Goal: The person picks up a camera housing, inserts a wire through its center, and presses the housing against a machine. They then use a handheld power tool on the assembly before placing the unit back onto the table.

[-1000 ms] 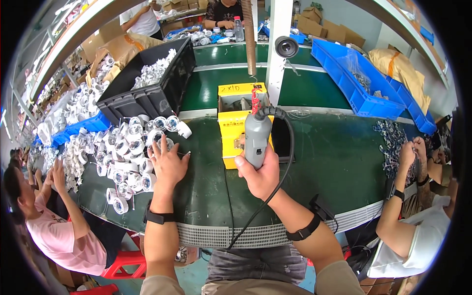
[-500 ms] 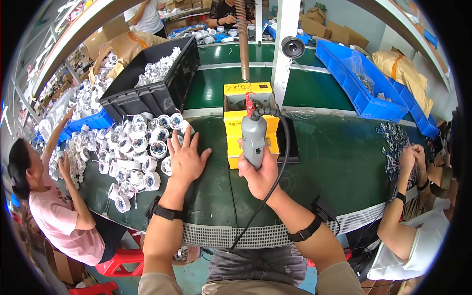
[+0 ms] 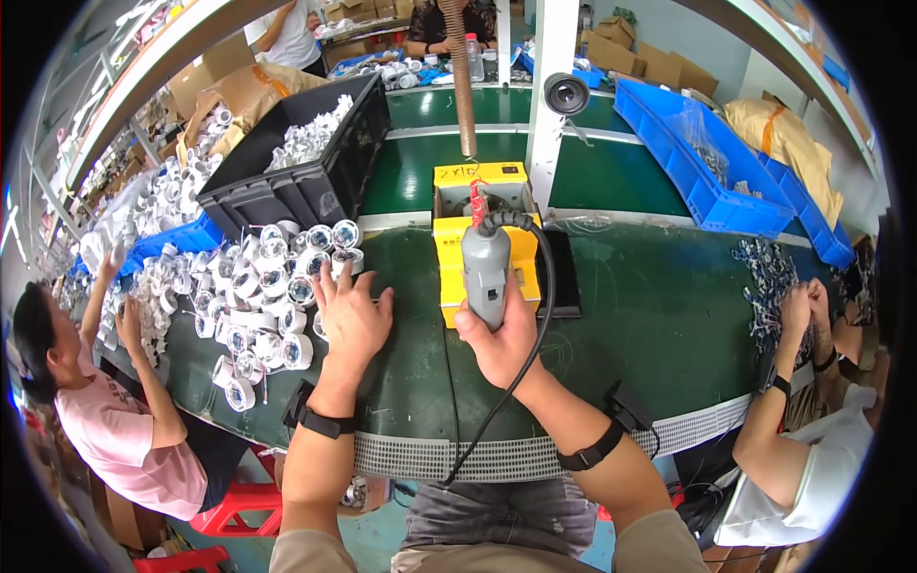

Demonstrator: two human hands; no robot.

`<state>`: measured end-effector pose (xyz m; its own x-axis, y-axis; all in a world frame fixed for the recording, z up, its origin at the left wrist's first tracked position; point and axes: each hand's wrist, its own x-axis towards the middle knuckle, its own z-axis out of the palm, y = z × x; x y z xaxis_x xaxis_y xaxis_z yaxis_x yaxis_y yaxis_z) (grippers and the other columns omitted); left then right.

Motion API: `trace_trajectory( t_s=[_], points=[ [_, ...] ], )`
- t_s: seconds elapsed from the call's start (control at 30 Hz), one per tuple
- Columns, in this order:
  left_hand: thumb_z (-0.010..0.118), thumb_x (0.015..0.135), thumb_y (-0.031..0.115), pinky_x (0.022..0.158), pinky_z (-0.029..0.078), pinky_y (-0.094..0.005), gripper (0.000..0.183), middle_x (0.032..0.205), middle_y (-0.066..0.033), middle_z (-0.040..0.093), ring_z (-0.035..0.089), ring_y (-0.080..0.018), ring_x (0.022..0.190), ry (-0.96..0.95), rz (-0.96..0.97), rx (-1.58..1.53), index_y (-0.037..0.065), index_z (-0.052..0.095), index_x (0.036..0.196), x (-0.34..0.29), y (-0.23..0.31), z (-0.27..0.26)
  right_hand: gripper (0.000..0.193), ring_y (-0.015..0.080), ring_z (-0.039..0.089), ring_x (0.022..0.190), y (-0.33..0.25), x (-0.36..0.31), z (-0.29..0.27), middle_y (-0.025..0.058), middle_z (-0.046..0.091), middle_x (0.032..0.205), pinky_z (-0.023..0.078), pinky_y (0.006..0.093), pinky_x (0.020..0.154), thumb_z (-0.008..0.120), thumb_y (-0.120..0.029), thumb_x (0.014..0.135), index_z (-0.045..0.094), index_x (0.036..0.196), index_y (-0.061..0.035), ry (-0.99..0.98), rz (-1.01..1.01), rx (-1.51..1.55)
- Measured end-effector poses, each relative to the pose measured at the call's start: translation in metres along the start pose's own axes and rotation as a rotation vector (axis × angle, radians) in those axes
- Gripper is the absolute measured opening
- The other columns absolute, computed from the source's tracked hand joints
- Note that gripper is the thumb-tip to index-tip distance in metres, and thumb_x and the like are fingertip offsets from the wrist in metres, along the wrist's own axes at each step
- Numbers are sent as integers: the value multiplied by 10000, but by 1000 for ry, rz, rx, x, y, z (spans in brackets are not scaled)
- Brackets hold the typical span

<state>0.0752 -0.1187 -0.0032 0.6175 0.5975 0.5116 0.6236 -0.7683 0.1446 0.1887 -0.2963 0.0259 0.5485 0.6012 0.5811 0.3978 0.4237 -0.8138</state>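
Observation:
My right hand is wrapped round a grey electric screwdriver, which has a red coil at its far end and a black cable running off it. The tool is over a yellow fixture box standing on the green bench. My left hand lies at the right edge of a heap of round white housings with small circuit boards and thin wires in them. Its fingers are apart and slightly bent, with the tips against the nearest housings. Nothing shows in its grasp, though the palm side is hidden.
Behind the heap is a black crate of white parts. Blue trays stand at the far right, near a white post. A hanging brown hose comes down behind the fixture. Co-workers sit left and right; wired parts lie by the right one.
My left hand has shifted a little left, and its fingers have bent at the heap. The screwdriver has moved slightly left in my right hand. The left co-worker's hands have moved.

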Motion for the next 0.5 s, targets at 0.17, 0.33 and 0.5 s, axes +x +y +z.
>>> trace_trajectory(
  t_s=[0.17,0.33,0.5],
  points=[
    [679,782,85,934,453,-424,133,1030,-136,655,549,-378,1099,96,261,-338,42,684,908,1,15,-4,539,139,537,797,7,-6,-1,74,566,913,462,293,734,722,-342,844,449,1136,18,88,89,133],
    [649,800,52,734,502,-391,71,849,-129,658,627,-324,813,-81,308,-659,7,655,854,-2,36,-16,550,106,536,600,12,-4,-2,32,548,741,461,245,562,670,-389,877,396,1148,4,43,-57,-4],
    [647,816,61,645,503,-383,56,797,-139,639,633,-332,723,-114,254,-715,8,652,834,-6,38,-16,522,100,540,671,2,-2,0,25,558,769,452,250,622,686,-372,862,430,1123,1,30,-4,43]
  ],
)
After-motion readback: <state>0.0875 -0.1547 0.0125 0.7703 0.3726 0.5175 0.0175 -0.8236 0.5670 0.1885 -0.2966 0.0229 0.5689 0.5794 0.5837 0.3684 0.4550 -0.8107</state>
